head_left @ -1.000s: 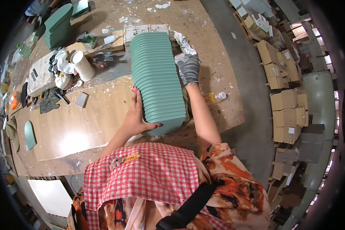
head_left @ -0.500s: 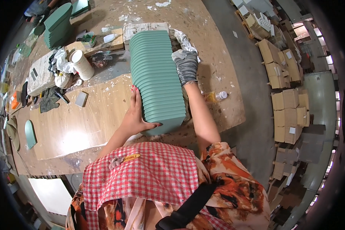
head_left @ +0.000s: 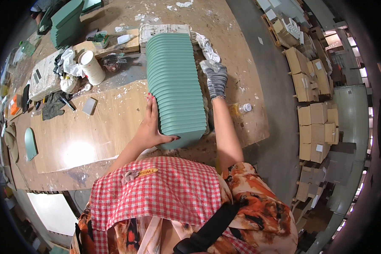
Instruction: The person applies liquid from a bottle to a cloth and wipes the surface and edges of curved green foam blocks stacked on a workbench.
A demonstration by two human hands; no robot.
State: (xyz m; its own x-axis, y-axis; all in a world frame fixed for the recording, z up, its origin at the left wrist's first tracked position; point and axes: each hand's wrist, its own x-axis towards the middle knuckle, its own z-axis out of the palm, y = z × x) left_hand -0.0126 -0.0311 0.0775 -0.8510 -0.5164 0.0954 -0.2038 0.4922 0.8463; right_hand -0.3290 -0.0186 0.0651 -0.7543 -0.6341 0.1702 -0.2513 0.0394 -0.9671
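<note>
A long stack of green, round-ended boards [head_left: 173, 84] lies lengthwise before me, its pieces standing face to face. My bare left hand [head_left: 150, 130] grips its near left corner, fingers along the side and thumb across the near end. To the right of the stack, and apart from it, is my right hand [head_left: 216, 77] in a grey striped glove. Its fingers are closed; what they hold, if anything, is hidden. Beyond that hand a crumpled white cloth [head_left: 207, 47] lies by the far end of the stack.
A bottle with a white cap [head_left: 244, 108] lies right of my right forearm. Left of the stack are a white cup-shaped roll [head_left: 91, 67], a grey block [head_left: 89, 106] and a dark glove [head_left: 53, 106]. One loose green board [head_left: 30, 144] lies far left; more green boards [head_left: 66, 23] stand behind.
My right hand has moved right, away from the side of the stack. My left hand keeps its hold on the near corner.
</note>
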